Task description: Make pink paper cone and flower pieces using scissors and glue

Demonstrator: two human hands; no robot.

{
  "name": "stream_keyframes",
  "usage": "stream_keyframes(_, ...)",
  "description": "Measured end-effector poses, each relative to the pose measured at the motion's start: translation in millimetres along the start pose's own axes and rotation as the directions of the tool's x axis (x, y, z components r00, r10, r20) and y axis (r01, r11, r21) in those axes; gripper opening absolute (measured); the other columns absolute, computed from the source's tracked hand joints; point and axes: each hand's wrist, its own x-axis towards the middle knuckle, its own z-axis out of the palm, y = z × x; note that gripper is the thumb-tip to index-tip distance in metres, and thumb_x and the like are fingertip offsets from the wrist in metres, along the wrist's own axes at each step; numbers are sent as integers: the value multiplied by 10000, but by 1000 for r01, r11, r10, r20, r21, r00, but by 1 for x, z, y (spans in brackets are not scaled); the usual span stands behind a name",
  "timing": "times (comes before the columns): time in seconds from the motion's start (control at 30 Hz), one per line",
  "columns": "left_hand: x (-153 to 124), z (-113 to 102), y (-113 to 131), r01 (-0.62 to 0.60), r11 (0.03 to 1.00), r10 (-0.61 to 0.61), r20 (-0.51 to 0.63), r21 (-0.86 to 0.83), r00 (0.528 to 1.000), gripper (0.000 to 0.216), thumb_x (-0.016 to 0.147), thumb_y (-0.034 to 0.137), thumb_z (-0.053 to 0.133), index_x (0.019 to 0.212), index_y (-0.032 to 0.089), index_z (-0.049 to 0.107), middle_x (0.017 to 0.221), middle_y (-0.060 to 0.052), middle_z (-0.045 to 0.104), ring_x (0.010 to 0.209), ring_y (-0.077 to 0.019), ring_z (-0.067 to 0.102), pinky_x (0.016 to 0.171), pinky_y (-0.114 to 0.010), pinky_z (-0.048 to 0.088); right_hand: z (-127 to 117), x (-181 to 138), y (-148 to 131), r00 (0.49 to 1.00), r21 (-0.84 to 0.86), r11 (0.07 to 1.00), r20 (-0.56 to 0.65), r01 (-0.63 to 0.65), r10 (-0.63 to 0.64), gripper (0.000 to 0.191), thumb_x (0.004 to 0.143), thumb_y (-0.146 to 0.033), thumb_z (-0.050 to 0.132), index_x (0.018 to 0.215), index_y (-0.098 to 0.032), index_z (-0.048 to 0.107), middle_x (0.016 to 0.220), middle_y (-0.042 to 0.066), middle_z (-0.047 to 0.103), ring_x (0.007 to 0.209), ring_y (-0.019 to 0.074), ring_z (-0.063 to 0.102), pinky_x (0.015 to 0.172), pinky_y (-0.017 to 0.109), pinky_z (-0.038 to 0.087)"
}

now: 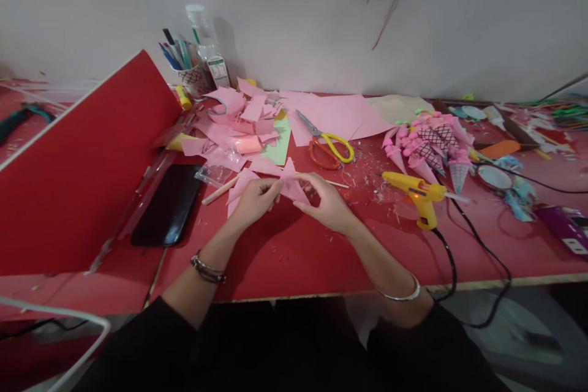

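Between my two hands is a small piece of pink paper (290,185), star-like in outline with pointed tips. The fingers of my left hand (258,199) pinch its left side, while my right hand (327,203) grips the right side between thumb and fingers. Beneath and just beyond them lie a thin wooden stick (220,190) and more pink paper. Scissors (328,141) with one yellow and one red handle rest a little farther back. To the right, a yellow hot glue gun (416,193) lies on the red table with its small light glowing.
Pink paper scraps (243,116) heap up behind my left hand. A black phone (168,205) lies left, beside an upright red board (92,171). Small pink paper cones (432,144) cluster at the right. A pen cup (192,76) and glass bottle (214,58) stand by the wall.
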Motion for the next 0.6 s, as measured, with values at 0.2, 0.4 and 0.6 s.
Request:
stream_keyframes(0.2, 3, 0, -3, 18, 999, -18, 3, -29, 1000, 320, 753, 201, 362, 434, 180, 382, 343, 64, 363, 332, -63, 324, 388, -184, 254, 0, 1, -1, 998, -31, 998, -25, 53, -54, 215, 739, -181, 528, 951, -182, 559, 934, 56, 609, 791, 154, 551, 703, 298, 440)
stream_keyframes(0.4, 3, 2, -3, -11, 1000, 12, 61, -27, 998, 297, 755, 208, 396, 460, 171, 394, 429, 58, 420, 427, -68, 385, 466, -186, 304, 1, 1, 4, 987, -3, 997, -139, 76, -76, 134, 750, -134, 476, 798, -177, 593, 831, 52, 626, 800, 149, 569, 734, 295, 435)
stream_keyframes(0.6, 2, 3, -4, -28, 999, 32, 167, -25, 985, 300, 763, 205, 380, 469, 169, 430, 436, 49, 462, 435, -73, 428, 481, -188, 337, 3, 2, 3, 983, 114, 993, -177, -32, 52, 99, 732, -163, 515, 743, -183, 611, 765, 32, 616, 733, 142, 558, 678, 280, 428)
